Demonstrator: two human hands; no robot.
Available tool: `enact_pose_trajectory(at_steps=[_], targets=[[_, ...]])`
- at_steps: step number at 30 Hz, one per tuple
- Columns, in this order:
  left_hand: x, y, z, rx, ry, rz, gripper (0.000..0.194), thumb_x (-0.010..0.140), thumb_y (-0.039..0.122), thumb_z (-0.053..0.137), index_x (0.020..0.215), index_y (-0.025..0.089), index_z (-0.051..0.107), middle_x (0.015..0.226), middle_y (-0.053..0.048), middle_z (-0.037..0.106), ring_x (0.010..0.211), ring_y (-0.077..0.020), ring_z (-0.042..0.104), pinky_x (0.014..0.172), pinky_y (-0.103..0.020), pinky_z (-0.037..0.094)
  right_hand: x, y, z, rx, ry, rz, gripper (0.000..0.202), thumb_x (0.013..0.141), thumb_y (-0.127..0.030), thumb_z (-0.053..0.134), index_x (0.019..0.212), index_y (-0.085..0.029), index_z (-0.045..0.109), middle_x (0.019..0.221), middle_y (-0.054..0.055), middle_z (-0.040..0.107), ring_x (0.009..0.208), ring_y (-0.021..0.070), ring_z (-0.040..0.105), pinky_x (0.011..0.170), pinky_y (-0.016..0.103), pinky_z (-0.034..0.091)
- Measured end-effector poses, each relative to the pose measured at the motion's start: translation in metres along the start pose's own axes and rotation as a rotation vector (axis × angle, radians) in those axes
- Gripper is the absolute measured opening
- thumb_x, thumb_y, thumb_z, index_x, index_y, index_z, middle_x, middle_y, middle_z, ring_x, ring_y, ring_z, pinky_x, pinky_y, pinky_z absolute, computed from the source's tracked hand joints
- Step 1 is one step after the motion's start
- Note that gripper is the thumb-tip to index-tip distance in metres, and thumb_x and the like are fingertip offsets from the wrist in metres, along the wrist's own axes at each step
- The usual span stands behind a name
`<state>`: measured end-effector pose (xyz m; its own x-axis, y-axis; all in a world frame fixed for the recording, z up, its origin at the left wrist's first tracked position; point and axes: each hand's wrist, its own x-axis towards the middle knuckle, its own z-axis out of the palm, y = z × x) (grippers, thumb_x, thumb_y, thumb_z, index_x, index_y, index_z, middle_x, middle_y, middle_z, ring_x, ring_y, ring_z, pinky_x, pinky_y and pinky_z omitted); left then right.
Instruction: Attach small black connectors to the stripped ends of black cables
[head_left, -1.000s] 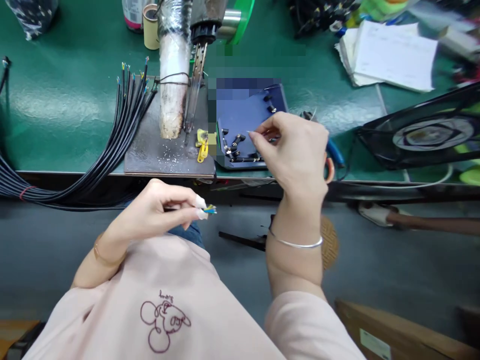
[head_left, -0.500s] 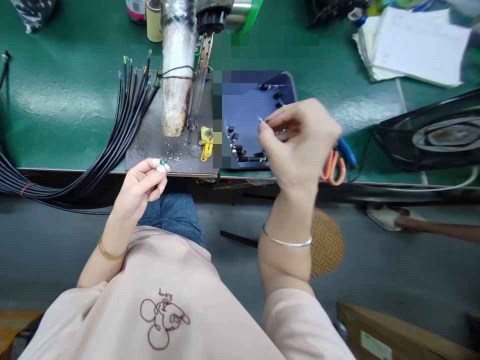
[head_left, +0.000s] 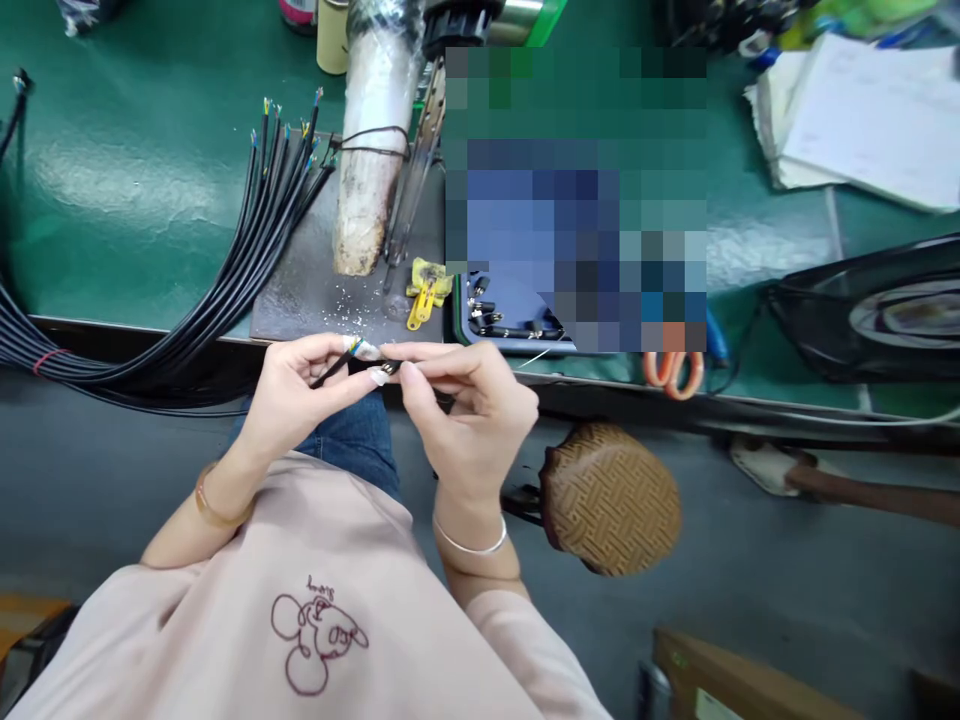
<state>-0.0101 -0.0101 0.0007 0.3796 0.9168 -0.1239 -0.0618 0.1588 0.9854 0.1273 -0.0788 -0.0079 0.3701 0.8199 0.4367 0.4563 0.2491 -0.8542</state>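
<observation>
My left hand (head_left: 281,395) pinches the end of a black cable (head_left: 330,371), where blue and yellow-green wires fan out at the fingertips. My right hand (head_left: 472,410) is closed on a small black connector (head_left: 391,367) with metal contacts. Both hands meet just in front of the table edge, the connector right beside the wire ends. Whether wire and contacts touch, I cannot tell. Left of the hands a thick bundle of black cables (head_left: 202,315) curves over the table, bared coloured wires at its tips. A blue tray (head_left: 460,318) with more black connectors is partly blurred out.
A white, wrapped column with a scorched end (head_left: 364,220) and a perforated metal rod (head_left: 412,165) overhang a dark board (head_left: 300,270). Yellow clips (head_left: 424,300), orange-handled scissors (head_left: 675,370), papers (head_left: 870,120) and a black bag (head_left: 862,320) lie about. A woven stool (head_left: 615,500) stands below.
My right hand has come from above the blue tray, down and left to my left hand, carrying the connector. The view has shifted slightly.
</observation>
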Motion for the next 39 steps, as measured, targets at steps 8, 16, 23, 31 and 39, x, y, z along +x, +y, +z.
enact_pose_trajectory(at_steps=[8,16,23,31,39], targets=[[-0.005,-0.001,0.005,0.097,0.036,0.058,0.007,0.071,0.020,0.074,0.067,0.014,0.075,0.063,-0.002,0.066,0.058,-0.0099,0.055,0.053,-0.019,0.046,0.000,0.003,0.005,-0.213,0.002,-0.219,0.017,0.087,-0.008,0.065,0.084,-0.025,0.062,0.095,0.001,0.079,0.084,0.0145,0.077,0.070,0.025,0.062],[0.009,-0.008,-0.007,-0.036,0.049,0.048,0.014,0.068,0.025,0.080,0.065,0.014,0.072,0.059,0.001,0.060,0.053,-0.0065,0.048,0.051,-0.018,0.042,0.002,0.027,0.011,-0.190,0.103,-0.188,0.011,0.091,-0.013,0.065,0.085,-0.023,0.063,0.084,-0.001,0.074,0.076,0.0132,0.073,0.063,0.025,0.060],[0.012,-0.003,-0.019,-0.233,0.093,-0.082,0.018,0.062,0.026,0.082,0.062,0.015,0.067,0.047,0.007,0.042,0.039,-0.0011,0.025,0.037,-0.018,0.014,0.003,0.030,-0.002,-0.160,0.192,-0.183,0.008,0.092,-0.016,0.066,0.089,-0.024,0.065,0.087,-0.001,0.072,0.068,0.0116,0.068,0.053,0.024,0.055],[0.011,-0.001,-0.021,-0.302,0.066,-0.109,0.014,0.062,0.022,0.080,0.065,0.015,0.068,0.048,0.007,0.043,0.040,-0.0013,0.028,0.037,-0.017,0.017,-0.044,0.042,-0.012,-0.261,0.065,-0.594,0.017,0.092,-0.029,0.067,0.109,-0.028,0.066,0.097,0.002,0.074,0.092,0.0198,0.070,0.080,0.038,0.060],[0.009,-0.001,-0.022,-0.312,0.071,-0.123,0.014,0.060,0.022,0.079,0.065,0.016,0.067,0.049,0.006,0.048,0.040,-0.0012,0.030,0.037,-0.016,0.019,-0.095,0.151,0.073,-0.597,-0.777,0.071,0.021,0.095,-0.015,0.051,0.098,-0.018,0.072,0.102,0.011,0.076,0.104,0.0254,0.067,0.108,0.053,0.047]])
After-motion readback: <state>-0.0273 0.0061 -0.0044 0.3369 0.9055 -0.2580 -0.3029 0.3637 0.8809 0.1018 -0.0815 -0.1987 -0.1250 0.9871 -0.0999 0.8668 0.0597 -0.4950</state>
